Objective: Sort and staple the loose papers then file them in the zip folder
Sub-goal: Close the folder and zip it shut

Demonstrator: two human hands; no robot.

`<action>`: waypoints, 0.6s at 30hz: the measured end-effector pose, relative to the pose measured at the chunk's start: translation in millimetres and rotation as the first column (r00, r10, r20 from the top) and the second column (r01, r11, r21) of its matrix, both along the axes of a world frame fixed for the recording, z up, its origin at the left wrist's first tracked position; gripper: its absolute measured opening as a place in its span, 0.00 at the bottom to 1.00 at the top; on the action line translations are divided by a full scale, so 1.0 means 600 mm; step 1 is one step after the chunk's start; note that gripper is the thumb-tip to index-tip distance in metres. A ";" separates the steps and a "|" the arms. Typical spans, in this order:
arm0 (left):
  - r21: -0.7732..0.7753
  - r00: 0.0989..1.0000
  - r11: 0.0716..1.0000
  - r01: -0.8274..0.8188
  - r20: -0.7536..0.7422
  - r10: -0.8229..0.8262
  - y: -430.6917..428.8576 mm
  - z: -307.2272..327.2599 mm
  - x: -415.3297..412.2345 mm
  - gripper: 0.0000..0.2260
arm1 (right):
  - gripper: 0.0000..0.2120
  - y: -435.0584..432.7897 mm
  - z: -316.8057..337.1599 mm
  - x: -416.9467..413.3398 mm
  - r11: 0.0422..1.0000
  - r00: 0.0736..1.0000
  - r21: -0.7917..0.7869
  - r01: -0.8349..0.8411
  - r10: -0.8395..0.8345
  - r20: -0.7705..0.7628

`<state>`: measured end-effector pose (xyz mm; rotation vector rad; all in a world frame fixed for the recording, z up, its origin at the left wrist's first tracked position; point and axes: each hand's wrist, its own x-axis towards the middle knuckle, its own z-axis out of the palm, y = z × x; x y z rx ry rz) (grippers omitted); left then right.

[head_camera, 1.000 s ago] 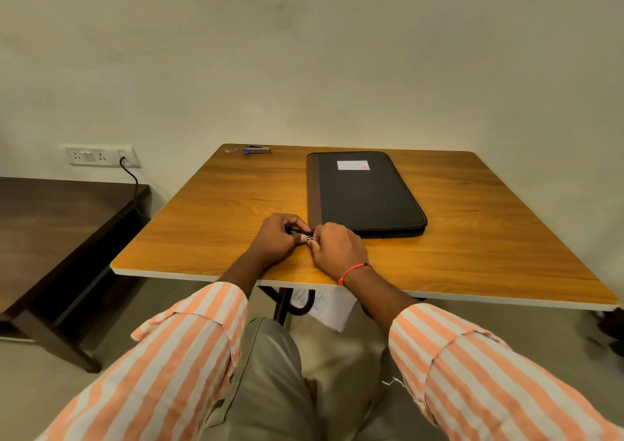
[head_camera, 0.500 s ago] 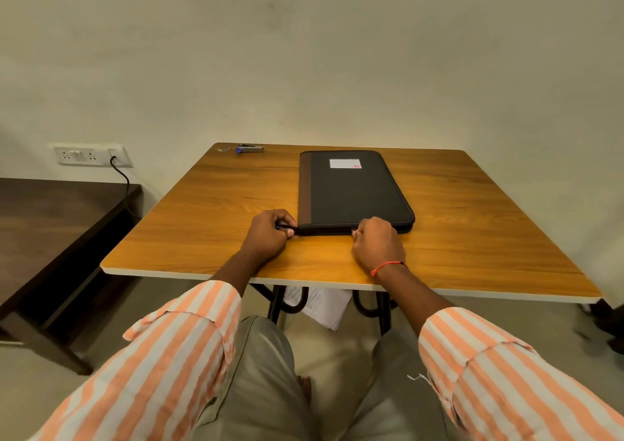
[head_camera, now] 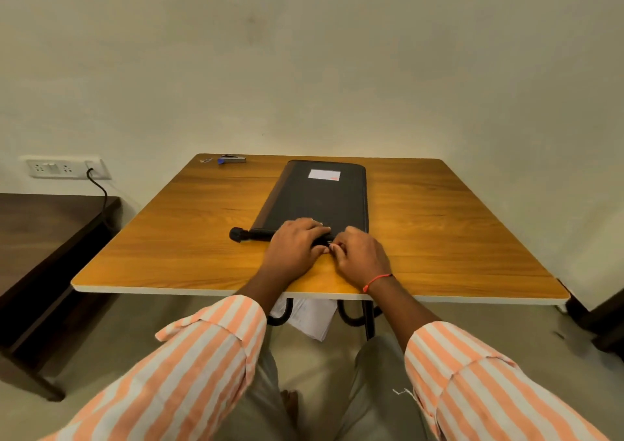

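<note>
The right grip (head_camera: 359, 255) is closed in a pinch on the small zip pull (head_camera: 329, 243) at the near edge of the zip folder (head_camera: 320, 201); the left grip (head_camera: 297, 244), just beside it, curls over that same edge and holds it; the dark folder lies flat in the middle of the bench (head_camera: 169, 238), a white label (head_camera: 324, 174) on its top; a stapler (head_camera: 233, 159) sits at the far left corner; white papers (head_camera: 310, 319) show beneath the bench.
</note>
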<state>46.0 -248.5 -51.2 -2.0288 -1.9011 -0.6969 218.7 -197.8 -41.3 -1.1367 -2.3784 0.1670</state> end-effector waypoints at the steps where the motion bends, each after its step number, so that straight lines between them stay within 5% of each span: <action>1: 0.007 1.000 1.000 0.003 -0.014 -0.002 0.006 0.002 0.004 0.18 | 0.10 -0.001 0.001 0.001 1.000 1.000 0.028 0.002 -0.003 0.023; 5: 0.012 0.996 1.000 -0.023 -0.082 0.024 0.005 0.002 0.004 0.14 | 0.10 0.002 -0.002 0.010 0.998 0.998 0.068 0.014 -0.017 0.054; 18: -0.002 0.990 0.999 0.052 0.131 -0.051 -0.019 -0.002 -0.045 0.16 | 0.05 0.087 0.001 0.064 0.983 0.988 -0.098 0.155 -0.157 -0.011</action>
